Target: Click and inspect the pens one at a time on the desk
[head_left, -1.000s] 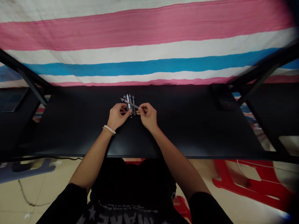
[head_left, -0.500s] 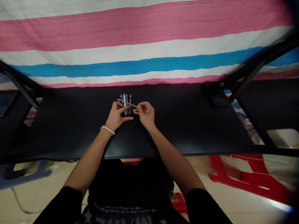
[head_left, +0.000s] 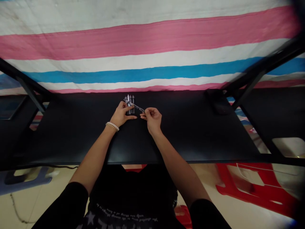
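My right hand [head_left: 153,121] pinches the near right end of a slim clear pen [head_left: 136,106] between thumb and fingers. The pen slants up to the left across a short row of pens [head_left: 129,99], which lie side by side on the black table [head_left: 186,127]. One pen in the row is white; the others look dark or clear. My left hand [head_left: 120,114], with a beaded bracelet at its wrist, rests at the row's left and lower side. Its thumb and index finger are spread apart around the pens. Whether its curled fingers touch the slanted pen cannot be made out.
A dark flat object [head_left: 220,101] lies at the table's back right. Black metal supports [head_left: 250,79] rise at both sides, and a striped cloth [head_left: 143,38] hangs behind. A red stool [head_left: 252,187] stands on the floor to the right, a grey-blue stool [head_left: 26,179] to the left.
The view has tilted slightly. My right hand has drawn a little to the right with the pen, and more of the pen's right end shows. My left hand stays by the row.
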Tool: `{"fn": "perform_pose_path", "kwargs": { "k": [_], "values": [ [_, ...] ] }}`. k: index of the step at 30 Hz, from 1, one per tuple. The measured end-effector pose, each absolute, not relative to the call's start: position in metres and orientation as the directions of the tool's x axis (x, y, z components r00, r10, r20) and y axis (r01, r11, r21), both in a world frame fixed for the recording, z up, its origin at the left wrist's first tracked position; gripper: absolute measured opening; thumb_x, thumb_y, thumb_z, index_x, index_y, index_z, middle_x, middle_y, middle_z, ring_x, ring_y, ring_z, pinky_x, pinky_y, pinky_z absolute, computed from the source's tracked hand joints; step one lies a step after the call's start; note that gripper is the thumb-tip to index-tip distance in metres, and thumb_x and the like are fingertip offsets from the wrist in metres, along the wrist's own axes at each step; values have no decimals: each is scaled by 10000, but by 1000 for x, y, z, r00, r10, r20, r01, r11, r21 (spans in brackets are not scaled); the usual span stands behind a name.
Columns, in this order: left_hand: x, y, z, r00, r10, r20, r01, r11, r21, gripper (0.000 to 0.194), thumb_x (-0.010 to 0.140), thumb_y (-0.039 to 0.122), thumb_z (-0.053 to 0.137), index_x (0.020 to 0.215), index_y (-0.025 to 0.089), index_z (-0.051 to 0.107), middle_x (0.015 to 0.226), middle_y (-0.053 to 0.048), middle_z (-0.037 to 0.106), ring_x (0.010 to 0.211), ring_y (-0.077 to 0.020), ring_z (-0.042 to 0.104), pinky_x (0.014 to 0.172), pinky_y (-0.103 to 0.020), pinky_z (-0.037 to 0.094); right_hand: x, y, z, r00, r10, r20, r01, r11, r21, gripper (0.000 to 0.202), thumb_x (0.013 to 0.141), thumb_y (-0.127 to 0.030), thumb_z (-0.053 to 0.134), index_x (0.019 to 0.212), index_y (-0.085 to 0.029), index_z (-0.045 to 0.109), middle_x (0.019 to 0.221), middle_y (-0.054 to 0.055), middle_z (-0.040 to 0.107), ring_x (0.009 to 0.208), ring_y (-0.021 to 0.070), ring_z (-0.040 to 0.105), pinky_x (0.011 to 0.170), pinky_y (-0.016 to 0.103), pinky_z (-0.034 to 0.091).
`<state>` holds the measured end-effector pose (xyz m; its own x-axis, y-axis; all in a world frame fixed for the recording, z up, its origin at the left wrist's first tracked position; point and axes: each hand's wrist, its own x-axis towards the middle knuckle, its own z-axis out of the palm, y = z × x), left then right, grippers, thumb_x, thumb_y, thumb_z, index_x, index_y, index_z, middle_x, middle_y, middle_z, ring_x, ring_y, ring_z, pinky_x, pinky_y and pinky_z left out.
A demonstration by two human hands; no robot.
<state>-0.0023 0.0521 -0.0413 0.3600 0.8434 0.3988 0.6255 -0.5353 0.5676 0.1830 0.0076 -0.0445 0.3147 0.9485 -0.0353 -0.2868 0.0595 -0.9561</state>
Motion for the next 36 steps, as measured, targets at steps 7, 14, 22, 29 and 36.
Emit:
{"fn": "perform_pose_path", "kwargs": {
  "k": [7, 14, 22, 29, 36],
  "values": [
    [-1, 52, -43, 329, 852, 408, 638, -519, 570, 566, 648, 436, 899, 1145, 208, 754, 972, -38, 464, 842, -190, 552, 803, -417, 591, 183, 9, -44, 298, 954, -37, -331, 67, -941, 362, 756, -497, 791, 854, -217, 583, 708, -34, 652, 624, 142, 719, 584, 270, 637],
    [0, 60, -44, 299, 852, 430, 612, -517, 598, 508, 647, 415, 907, 1088, 209, 761, 978, -44, 490, 834, -193, 569, 803, -419, 591, 184, 9, -46, 302, 953, -27, -260, 54, -964, 292, 811, -457, 744, 872, -217, 590, 722, -20, 659, 603, 128, 678, 556, 269, 619],
    [2, 62, -44, 266, 876, 402, 605, -477, 638, 490, 669, 381, 900, 1098, 191, 760, 992, -50, 487, 806, -182, 571, 808, -428, 593, 185, 9, -46, 294, 956, -7, -259, 73, -963, 239, 822, -412, 730, 858, -213, 601, 722, -15, 662, 587, 126, 658, 526, 264, 596],
    [2, 64, -43, 242, 888, 391, 584, -455, 672, 561, 617, 405, 930, 1076, 161, 720, 996, -67, 524, 815, -211, 595, 840, -458, 587, 185, 8, -46, 304, 952, -17, -278, 71, -958, 227, 808, -398, 741, 850, -214, 614, 711, -12, 667, 561, 116, 630, 488, 246, 554],
    [4, 47, -31, 30, 916, 399, 383, -379, 842, 529, 585, 484, 937, 929, 171, 686, 935, -64, 617, 771, -179, 611, 745, -356, 566, 188, 8, -43, 258, 966, -2, -332, 87, -939, 356, 714, -486, 829, 821, -209, 631, 686, -27, 666, 543, 99, 621, 479, 221, 547]
  ]
}}
